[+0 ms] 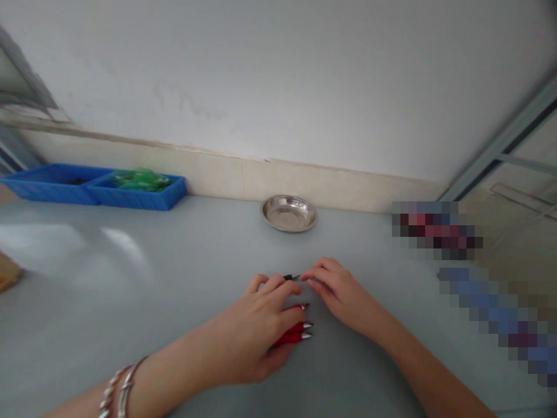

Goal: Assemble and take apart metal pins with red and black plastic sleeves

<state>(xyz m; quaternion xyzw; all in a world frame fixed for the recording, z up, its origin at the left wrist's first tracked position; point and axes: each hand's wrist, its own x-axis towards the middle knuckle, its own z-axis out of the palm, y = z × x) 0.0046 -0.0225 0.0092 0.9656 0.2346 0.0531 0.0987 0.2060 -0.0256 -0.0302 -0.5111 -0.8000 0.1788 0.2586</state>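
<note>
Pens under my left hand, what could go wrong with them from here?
The red pens lie side by side beneath your left hand, so they might roll apart if it lifts quickly. The black pen points toward the fingertips of your right hand, so a small slip could poke or mark them.

Pale wall (278,75) above beige tiles (217,175) — grey tabletop (195,244) below.
</note>
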